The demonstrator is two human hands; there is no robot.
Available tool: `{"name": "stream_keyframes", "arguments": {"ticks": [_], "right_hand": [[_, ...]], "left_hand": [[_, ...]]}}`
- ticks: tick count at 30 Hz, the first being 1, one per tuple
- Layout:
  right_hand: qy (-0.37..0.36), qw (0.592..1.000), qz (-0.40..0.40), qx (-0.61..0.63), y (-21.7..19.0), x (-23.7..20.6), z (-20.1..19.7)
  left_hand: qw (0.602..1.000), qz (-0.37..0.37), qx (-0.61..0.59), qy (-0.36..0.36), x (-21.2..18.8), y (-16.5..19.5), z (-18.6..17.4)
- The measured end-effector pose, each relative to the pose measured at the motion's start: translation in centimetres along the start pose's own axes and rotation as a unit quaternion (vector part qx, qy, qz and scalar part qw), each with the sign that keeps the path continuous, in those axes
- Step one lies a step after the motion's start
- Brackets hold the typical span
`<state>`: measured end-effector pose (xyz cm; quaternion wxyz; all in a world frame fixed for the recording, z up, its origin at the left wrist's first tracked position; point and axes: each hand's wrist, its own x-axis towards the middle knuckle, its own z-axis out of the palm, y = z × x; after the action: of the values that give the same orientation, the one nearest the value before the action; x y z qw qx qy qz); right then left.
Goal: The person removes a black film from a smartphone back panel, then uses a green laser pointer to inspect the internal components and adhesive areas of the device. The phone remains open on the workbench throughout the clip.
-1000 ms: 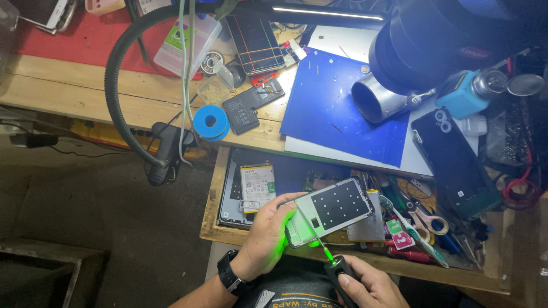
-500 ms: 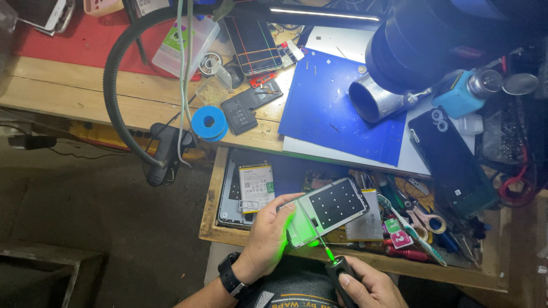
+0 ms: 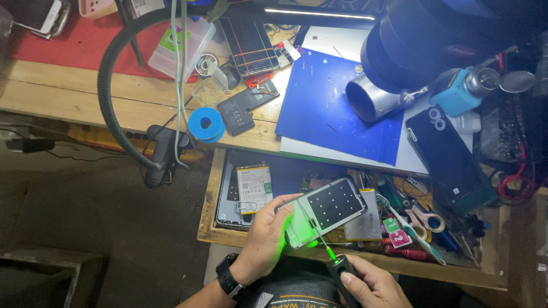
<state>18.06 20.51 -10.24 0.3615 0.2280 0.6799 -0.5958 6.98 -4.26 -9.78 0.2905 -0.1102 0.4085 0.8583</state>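
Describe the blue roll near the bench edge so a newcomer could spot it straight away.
Start at the big blue mat on the wooden bench and move left past the black battery. The blue roll lies flat at the bench's front edge, beside the black corrugated hose. It is the only bright blue ring with a round hole.

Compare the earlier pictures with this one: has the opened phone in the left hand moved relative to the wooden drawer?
No. The opened phone sits over the same spot of the wooden drawer, held by the left hand, just right of the loose battery.
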Motion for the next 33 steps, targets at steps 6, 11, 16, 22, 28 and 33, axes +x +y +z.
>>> {"name": "stream_keyframes", "arguments": {"ticks": [6, 11, 16, 22, 28, 33], "right_hand": [[0.006, 1.000, -0.020, -0.005, 0.4, 0.0, -0.5], [-0.021, 0.996, -0.082, -0.025, 0.9, 0.1, 0.1], [-0.012, 0.999, -0.035, -0.009, -0.6, -0.3, -0.3], [-0.018, 0.993, 0.039, -0.107, -4.6, -1.7, -3.2], [-0.012, 0.926, -0.202, -0.318, -6.6, -2.2, -5.6], [-0.005, 0.926, -0.082, -0.368, -7.2, -2.2, -5.3]], "left_hand": [[1.000, -0.001, 0.000, -0.007, -0.1, 0.1, 0.1], [1.000, 0.006, 0.006, 0.000, -0.1, 0.0, 0.0], [1.000, 0.002, -0.004, -0.015, -0.1, 0.0, -0.2], [0.996, -0.060, 0.013, -0.065, 0.2, 0.4, -1.0], [0.972, -0.158, 0.080, -0.153, 1.0, 2.2, -2.7], [0.958, -0.205, 0.107, -0.171, 1.6, 3.0, -2.9]]}}
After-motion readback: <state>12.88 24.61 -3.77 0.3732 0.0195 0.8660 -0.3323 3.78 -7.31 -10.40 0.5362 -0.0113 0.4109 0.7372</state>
